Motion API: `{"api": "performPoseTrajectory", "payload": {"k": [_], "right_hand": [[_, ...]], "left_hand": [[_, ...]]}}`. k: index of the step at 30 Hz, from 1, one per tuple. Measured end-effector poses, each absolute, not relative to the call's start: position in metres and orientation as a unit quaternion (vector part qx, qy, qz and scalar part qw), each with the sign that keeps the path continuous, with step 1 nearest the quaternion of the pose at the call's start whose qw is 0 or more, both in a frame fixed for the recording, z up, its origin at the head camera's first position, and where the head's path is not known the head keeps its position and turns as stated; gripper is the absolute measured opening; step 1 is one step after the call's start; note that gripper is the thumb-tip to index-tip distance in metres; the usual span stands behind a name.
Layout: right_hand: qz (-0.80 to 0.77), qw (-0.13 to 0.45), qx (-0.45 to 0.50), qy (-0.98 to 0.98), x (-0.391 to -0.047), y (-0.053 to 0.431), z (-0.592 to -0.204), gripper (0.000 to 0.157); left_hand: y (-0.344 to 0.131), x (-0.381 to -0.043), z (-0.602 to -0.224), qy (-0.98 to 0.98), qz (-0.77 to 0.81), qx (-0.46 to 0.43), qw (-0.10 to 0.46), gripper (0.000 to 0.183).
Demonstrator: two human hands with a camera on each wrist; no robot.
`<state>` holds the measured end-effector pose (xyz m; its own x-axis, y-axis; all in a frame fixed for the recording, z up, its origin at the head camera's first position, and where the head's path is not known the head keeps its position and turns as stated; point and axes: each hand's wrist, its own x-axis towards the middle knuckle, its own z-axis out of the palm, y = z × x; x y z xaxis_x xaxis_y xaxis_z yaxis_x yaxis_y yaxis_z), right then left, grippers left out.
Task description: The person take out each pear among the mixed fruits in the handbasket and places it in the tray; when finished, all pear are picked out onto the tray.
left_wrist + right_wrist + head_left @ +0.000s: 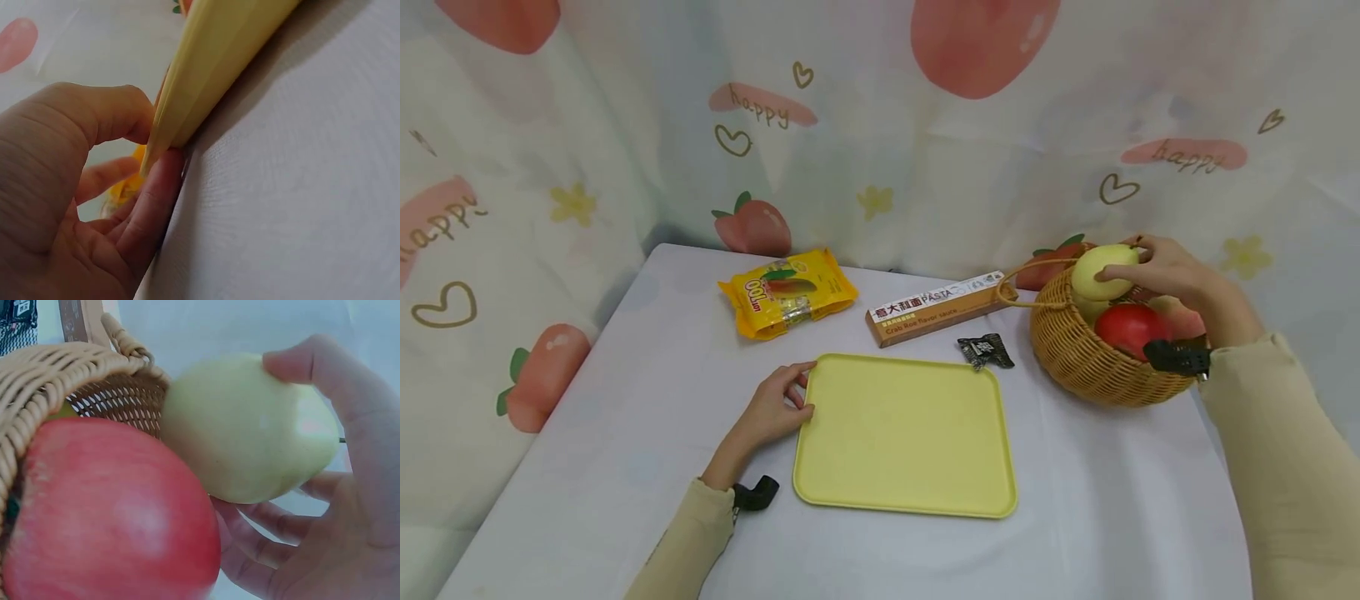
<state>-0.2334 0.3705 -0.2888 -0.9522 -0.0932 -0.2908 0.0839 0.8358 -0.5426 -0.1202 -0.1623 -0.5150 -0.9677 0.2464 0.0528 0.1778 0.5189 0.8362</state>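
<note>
My right hand [1172, 271] grips a pale yellow-green pear [1103, 272] at the top of a wicker basket [1075, 371]. In the right wrist view the thumb lies on one side of the pear [244, 431] and the fingers curl beneath it. A red fruit [119, 519] sits in the basket close by; another pale fruit lies partly hidden under the pear. My left hand [775, 406] holds the left edge of a yellow tray [906, 437], with thumb above and fingers under the rim [181, 94] in the left wrist view.
Behind the tray lie a yellow candy bag [790, 292], a pasta box [936, 308] and a small black wrapped packet [985, 351]. The basket's handle [1026, 302] leans over the box's right end. A patterned curtain [850, 150] hangs along the table's back.
</note>
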Motion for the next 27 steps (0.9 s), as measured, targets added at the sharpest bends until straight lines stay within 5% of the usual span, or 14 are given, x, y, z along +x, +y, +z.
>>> {"api": "performPoseTrajectory", "payload": {"k": [27], "right_hand": [[-0.285, 0.044, -0.071, 0.955, -0.205, 0.308, -0.295, 0.069]], "left_hand": [[-0.143, -0.122, -0.497, 0.896, 0.435, 0.065, 0.059, 0.060]]}}
